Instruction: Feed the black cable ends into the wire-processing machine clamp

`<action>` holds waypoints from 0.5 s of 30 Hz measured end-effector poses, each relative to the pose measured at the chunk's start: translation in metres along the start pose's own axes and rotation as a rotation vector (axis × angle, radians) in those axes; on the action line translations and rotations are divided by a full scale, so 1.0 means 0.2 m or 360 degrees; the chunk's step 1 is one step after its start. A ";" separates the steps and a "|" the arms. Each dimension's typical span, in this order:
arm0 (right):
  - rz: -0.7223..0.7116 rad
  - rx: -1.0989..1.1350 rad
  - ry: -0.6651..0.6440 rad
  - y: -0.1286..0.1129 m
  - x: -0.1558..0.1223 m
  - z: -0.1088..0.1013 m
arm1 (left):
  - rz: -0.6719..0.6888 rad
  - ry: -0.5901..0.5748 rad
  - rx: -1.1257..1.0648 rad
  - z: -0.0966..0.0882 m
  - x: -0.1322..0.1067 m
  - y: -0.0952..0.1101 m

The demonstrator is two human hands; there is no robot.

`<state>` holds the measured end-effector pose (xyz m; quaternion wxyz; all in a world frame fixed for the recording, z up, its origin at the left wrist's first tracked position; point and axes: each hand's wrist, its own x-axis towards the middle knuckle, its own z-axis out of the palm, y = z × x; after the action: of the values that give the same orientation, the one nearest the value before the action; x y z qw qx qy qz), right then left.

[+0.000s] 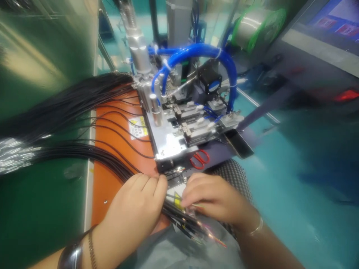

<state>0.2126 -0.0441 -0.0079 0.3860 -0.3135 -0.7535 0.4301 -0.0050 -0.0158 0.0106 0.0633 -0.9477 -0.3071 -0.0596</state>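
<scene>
At the far left, a bundle of black cables (84, 153) with bright silvery ends (17, 155) sweeps across an orange work surface (105, 198), and a dark bangle (71, 256) sits on the left wrist. The left hand (134, 203) is narrowly curled, its fingers closed over the cables beside the front edge of a steel machine plate (168, 144). The cables' long axis runs from upper left to lower right, passing under that hand and on beneath the right hand, so the left hand is nearer the main mass of the bundle and the right nearer the loose ends (193, 224) fanning over the person's lap. A yellow warning label (177, 198) shows between the hands, and red-handled scissors (199, 159) lie just beyond them. The right hand (213, 198) is narrow too, its fingertips (185, 200) at the cables, though whether it grips them I cannot tell. Blue pneumatic tubing (196, 52) arches over the machine, with a phone (238, 144) at its right corner and a green-flanged wire spool (259, 28) behind
</scene>
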 end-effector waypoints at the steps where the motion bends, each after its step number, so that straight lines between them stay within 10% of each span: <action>1: -0.0032 -0.0031 -0.0006 0.00 0.00 0.00 | -0.0006 -0.0011 -0.0003 0.00 0.00 0.00; 15: 0.0032 -0.0317 -0.0307 -0.01 0.03 0.01 | 0.0052 0.0050 0.0134 -0.02 0.00 0.01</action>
<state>0.2075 -0.0404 -0.0050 0.2745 -0.3150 -0.8229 0.3851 -0.0032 -0.0183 0.0139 0.1089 -0.9480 -0.2928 -0.0603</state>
